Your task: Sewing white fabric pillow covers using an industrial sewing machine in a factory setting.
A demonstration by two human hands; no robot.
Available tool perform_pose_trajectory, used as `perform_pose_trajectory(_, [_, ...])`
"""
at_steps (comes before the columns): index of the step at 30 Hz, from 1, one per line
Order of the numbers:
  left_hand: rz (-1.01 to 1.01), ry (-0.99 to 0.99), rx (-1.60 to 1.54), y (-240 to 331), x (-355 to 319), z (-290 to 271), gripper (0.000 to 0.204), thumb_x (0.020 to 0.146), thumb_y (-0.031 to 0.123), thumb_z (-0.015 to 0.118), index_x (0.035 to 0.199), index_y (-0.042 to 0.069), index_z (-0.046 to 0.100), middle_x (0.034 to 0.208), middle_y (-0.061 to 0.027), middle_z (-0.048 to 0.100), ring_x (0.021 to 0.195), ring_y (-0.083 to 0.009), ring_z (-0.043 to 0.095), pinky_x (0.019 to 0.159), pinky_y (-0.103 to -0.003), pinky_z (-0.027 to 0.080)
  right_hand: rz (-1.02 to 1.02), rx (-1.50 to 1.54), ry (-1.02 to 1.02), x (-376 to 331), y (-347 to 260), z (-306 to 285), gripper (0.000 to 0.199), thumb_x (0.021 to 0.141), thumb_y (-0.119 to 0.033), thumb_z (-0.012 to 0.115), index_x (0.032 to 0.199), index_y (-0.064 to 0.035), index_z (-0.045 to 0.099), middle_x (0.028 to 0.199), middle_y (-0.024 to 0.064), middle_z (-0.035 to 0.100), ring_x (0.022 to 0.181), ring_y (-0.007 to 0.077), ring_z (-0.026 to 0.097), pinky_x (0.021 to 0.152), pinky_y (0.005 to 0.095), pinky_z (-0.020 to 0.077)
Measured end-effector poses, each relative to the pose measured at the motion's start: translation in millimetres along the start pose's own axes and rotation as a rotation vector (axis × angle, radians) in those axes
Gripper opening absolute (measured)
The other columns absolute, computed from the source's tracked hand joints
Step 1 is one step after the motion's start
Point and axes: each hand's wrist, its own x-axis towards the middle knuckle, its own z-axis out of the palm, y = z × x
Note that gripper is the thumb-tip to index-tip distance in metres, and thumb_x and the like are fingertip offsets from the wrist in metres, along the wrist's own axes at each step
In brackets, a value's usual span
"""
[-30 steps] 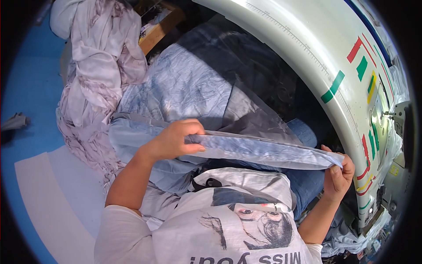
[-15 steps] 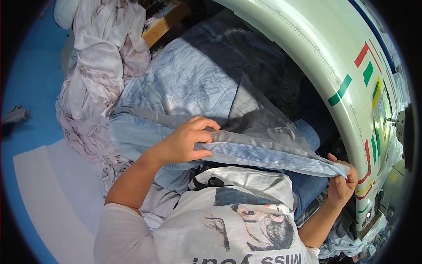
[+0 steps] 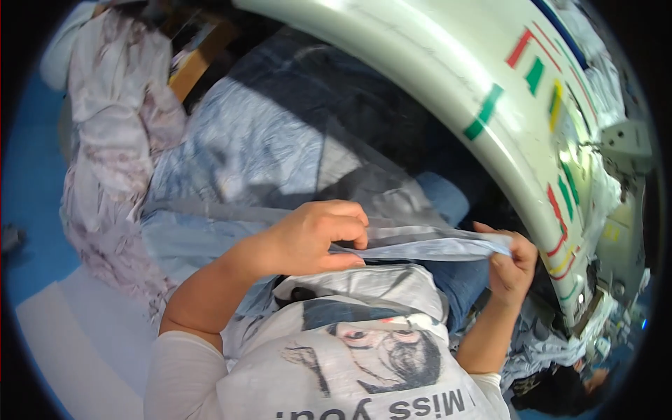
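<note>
A long strip of pale blue and grey sheer fabric is stretched in front of my chest, its edge folded over. My right hand pinches the strip's right end between thumb and fingers. Toward the middle, my left hand has its fingers curled round the same fabric, thumb below and fingers above. The rest of the cloth, a blue-grey patterned sheet, spreads over my lap and away from me, with its far part in shadow.
A white curved worktable with red, green and yellow tape marks runs along the right; a machine part stands on it. Crumpled pinkish-white cloth hangs at the left near a wooden box edge. Another person's dark-haired head shows at lower right.
The view has shifted, so the table sits further left. My hands have come closer together along the strip, and the strip looks narrower and more folded. Both hands keep their hold.
</note>
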Motion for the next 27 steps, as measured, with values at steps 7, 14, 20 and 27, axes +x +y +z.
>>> perform_pose_trajectory(7, [0.138,0.02,0.012,22,77,33,0.022,0.071,0.007,0.075,0.088,0.001,0.062,0.09,-0.0107,0.06,0.079,-0.0266,0.06,0.068,-0.033,0.048,0.122,0.081,0.063,7,5,18,0.008,0.08,-0.006,0.066,0.084,0.0008,0.065,0.079,0.0073,0.066,0.076,0.0149,0.062,0.091,0.0386,0.0479])
perform_pose_trajectory(14, [0.152,0.169,0.01,36,109,42,0.011,0.075,-0.002,0.069,0.085,-0.001,0.066,0.084,-0.0105,0.065,0.071,-0.0192,0.063,0.061,-0.028,0.048,0.247,0.141,0.044,8,5,20,0.008,0.085,-0.005,0.068,0.089,0.0012,0.065,0.079,-0.0008,0.06,0.072,0.0054,0.051,0.067,0.0206,0.0419])
perform_pose_trajectory(20, [0.018,0.297,0.05,50,105,33,0.008,0.073,-0.003,0.071,0.08,0.0,0.07,0.082,-0.0095,0.067,0.07,-0.0153,0.064,0.061,-0.024,0.049,0.035,-0.005,0.09,30,2,35,0.046,0.077,-0.005,0.073,0.118,0.0009,0.055,0.113,0.0082,0.058,0.107,0.0166,0.054,0.095,0.0308,0.0393])
perform_pose_trajectory(27, [0.143,0.382,0.192,51,104,24,0.008,0.071,0.002,0.074,0.077,0.004,0.069,0.077,-0.008,0.067,0.066,-0.019,0.064,0.054,-0.028,0.048,0.0,-0.107,-0.007,49,-7,41,0.04,0.077,-0.006,0.073,0.113,0.0012,0.058,0.112,0.0082,0.06,0.106,0.0168,0.055,0.095,0.0311,0.0404])
